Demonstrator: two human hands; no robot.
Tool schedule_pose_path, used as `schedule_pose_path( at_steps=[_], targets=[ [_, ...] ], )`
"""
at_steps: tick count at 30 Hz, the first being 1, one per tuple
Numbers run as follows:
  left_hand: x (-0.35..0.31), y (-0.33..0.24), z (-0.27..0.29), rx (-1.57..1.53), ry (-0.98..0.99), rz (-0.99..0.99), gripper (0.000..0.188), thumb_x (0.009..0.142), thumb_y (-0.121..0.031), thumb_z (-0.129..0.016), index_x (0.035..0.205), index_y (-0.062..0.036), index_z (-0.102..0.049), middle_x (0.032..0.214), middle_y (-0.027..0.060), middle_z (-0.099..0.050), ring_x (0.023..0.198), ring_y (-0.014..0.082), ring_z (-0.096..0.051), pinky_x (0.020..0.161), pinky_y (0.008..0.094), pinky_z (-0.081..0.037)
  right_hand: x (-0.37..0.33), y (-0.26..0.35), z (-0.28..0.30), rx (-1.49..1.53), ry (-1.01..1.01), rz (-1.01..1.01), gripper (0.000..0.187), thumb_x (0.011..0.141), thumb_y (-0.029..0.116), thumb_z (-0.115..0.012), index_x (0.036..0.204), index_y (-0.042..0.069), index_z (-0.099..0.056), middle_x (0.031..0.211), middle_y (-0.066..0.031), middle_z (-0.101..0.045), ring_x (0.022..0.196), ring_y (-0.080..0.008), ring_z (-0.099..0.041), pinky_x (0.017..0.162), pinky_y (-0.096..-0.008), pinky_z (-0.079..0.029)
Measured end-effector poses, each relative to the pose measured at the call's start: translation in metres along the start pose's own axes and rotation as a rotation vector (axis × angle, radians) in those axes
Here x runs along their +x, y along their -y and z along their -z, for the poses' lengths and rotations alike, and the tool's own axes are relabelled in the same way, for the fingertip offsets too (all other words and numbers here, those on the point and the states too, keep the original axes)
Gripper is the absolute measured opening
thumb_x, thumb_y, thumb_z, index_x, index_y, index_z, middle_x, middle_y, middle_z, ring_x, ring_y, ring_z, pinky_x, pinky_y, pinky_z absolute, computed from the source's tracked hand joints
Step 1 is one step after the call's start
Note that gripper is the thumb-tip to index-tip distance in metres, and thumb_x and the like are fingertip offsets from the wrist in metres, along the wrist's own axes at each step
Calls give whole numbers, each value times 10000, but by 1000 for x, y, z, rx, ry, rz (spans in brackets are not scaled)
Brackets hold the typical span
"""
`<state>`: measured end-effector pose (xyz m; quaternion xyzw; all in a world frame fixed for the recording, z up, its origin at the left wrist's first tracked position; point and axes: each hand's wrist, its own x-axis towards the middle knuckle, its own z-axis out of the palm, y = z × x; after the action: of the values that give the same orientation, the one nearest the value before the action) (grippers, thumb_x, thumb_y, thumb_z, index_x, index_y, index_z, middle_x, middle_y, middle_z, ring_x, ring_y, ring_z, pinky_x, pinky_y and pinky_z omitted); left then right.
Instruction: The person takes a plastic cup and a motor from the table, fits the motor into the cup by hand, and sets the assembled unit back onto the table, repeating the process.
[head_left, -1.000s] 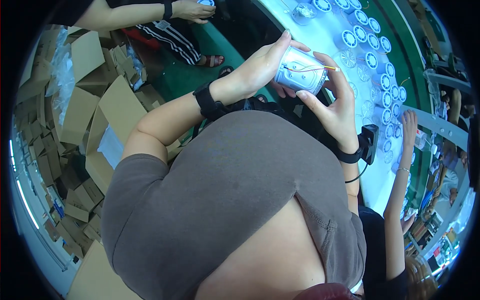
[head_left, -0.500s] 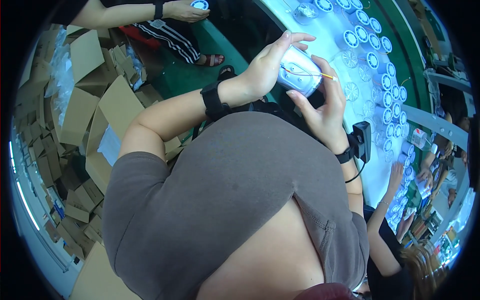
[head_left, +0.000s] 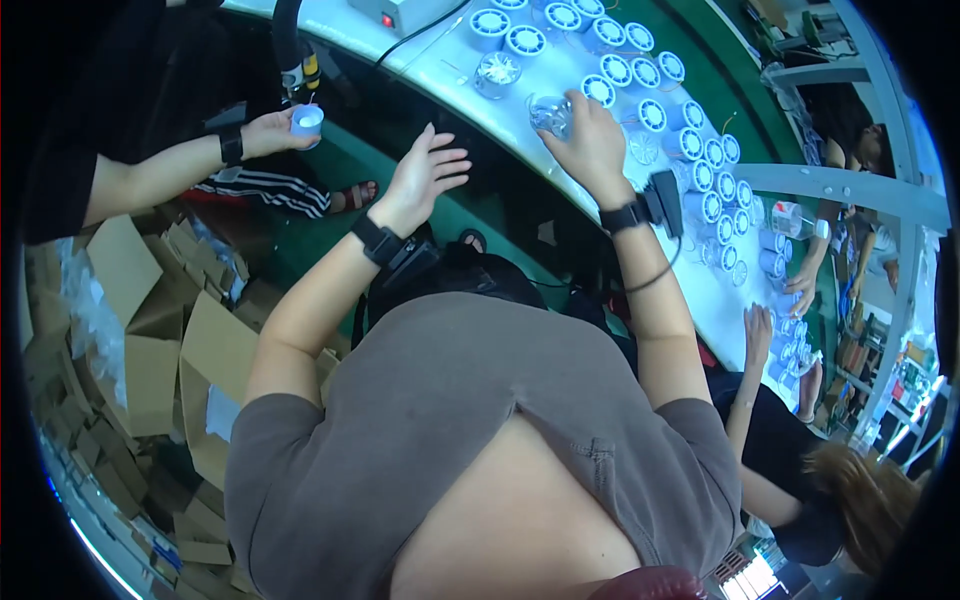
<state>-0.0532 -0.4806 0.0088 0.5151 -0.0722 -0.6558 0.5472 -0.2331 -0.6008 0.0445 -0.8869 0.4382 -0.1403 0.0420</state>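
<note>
Head view looks down on a small clear plastic round housing (head_left: 551,113) that sits on the pale white worktable (head_left: 440,70), close to the table's near edge, with the right hand (head_left: 590,140) laid over it from the right, fingers curled around its side so that the piece is gripped against the surface. Just beside it to the left stands a second clear round housing with a fan-like inside (head_left: 497,72), untouched, and beyond both lie rows of white round ring-faced parts (head_left: 650,100) that run along the table toward the right, packed close together. The left hand (head_left: 425,180) hangs off the table, over the dark gap in front of its edge, fingers spread wide and holding nothing; it is near the clear housing but well short of touching it. Between the near edge and the rows there is a bare strip of table around the two clear pieces. A grey box with a red light (head_left: 400,12) sits at the far left of the table, with a black cable running from it. On the left, another person's hand (head_left: 275,130) holds a small white round cap (head_left: 307,120) away from the table. Flattened brown cardboard boxes (head_left: 140,330) are heaped on the floor at the left, and another person's arm (head_left: 755,345) reaches toward the parts at the right end.
</note>
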Motion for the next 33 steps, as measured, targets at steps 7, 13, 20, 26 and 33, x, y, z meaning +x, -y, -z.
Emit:
schedule_pose_path(
  at_steps=[7,13,20,26,33],
  targets=[
    [-1,-7,27,56,-38,-7,367,855,-364,-371,994,-35,-454,915,101,-529,847,178,-515,724,294,-419,37,-30,-29,-57,-65,162,483,620,325,-639,1022,88,-516,893,-108,-550,846,-271,-507,695,-382,-378],
    [9,-23,28,157,-58,-79,294,861,-308,-383,950,-43,-473,857,76,-541,787,145,-524,668,257,-428,39,-64,-13,-258,40,-201,496,619,365,-632,1034,118,-518,895,-102,-550,860,-267,-503,693,-384,-361],
    [12,-36,4,263,51,-117,258,870,-271,-369,923,-45,-481,833,63,-540,776,129,-523,651,238,-420,44,-67,-15,-237,17,-176,532,640,394,-621,1068,107,-489,927,-115,-547,880,-255,-510,740,-396,-361],
    [11,-45,-15,325,135,-190,271,875,-269,-351,929,-40,-486,848,61,-545,777,124,-523,654,241,-420,29,-62,22,733,-219,-427,455,754,354,-503,1081,40,-457,962,-143,-540,880,-259,-522,714,-383,-406],
    [27,-38,-11,-230,715,175,383,880,-342,-285,998,-35,-483,901,100,-550,830,171,-532,722,290,-427,4,49,-6,2268,780,-623,440,877,358,-248,1029,-5,-446,895,-164,-554,711,-273,-575,522,-292,-487]
  ],
)
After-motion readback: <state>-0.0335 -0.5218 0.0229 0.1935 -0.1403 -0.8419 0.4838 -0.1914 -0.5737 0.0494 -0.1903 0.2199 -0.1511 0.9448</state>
